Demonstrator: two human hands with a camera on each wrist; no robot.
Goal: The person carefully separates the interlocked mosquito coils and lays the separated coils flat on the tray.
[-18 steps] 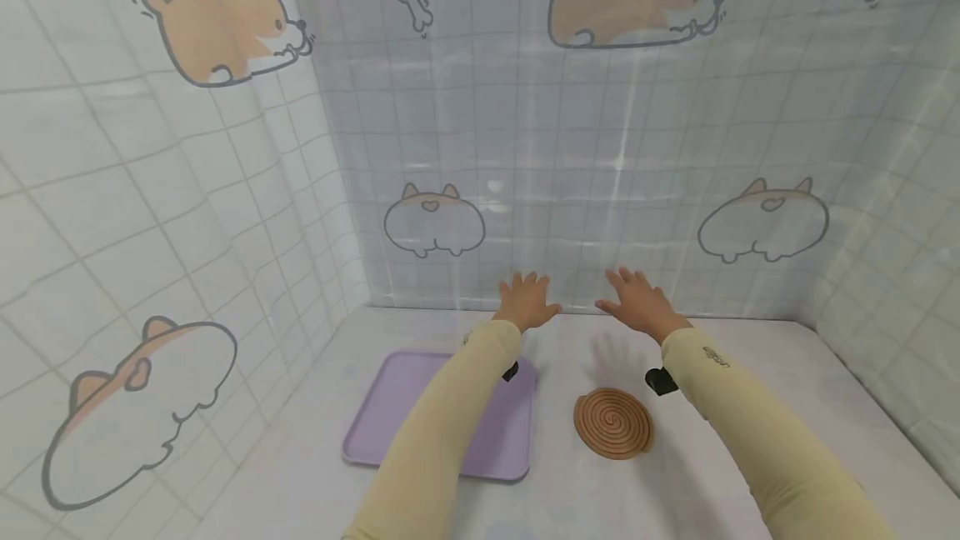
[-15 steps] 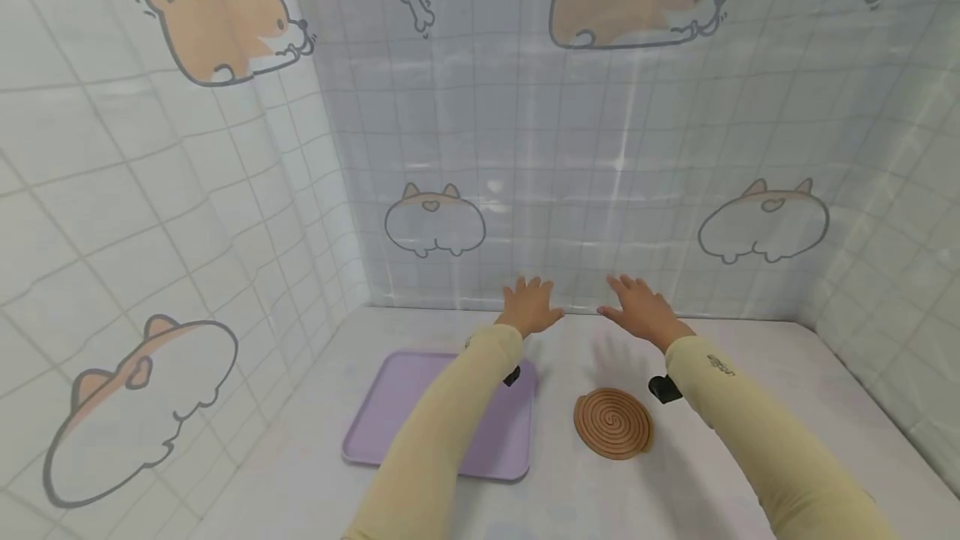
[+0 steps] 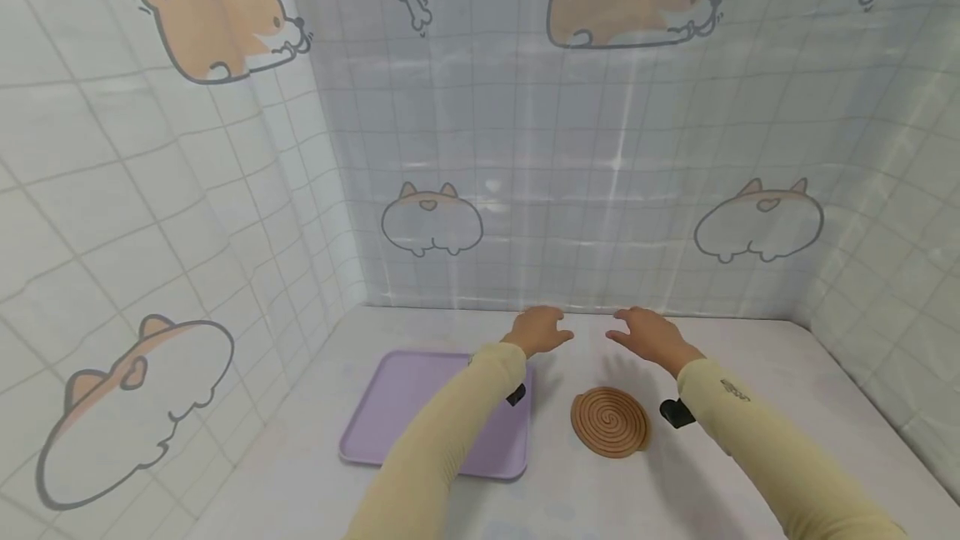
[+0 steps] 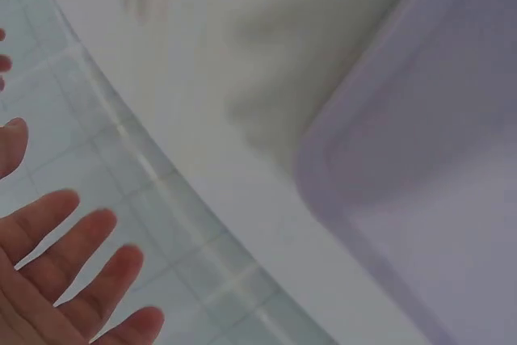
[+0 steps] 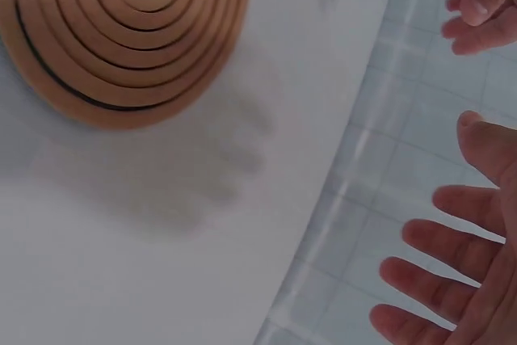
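Above the white tabletop (image 3: 555,498), left hand (image 3: 537,332) and right hand (image 3: 651,335), 2 empty grips, fingers apart.
Right of the purple tray (image 3: 401,402) lies the round brown spiral (image 3: 610,422), flat, its long axis unclear.

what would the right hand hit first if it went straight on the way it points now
Probably the back wall; the right hand points towards it with nothing visible between. The left hand looks beside that line, but depth is hard to judge.
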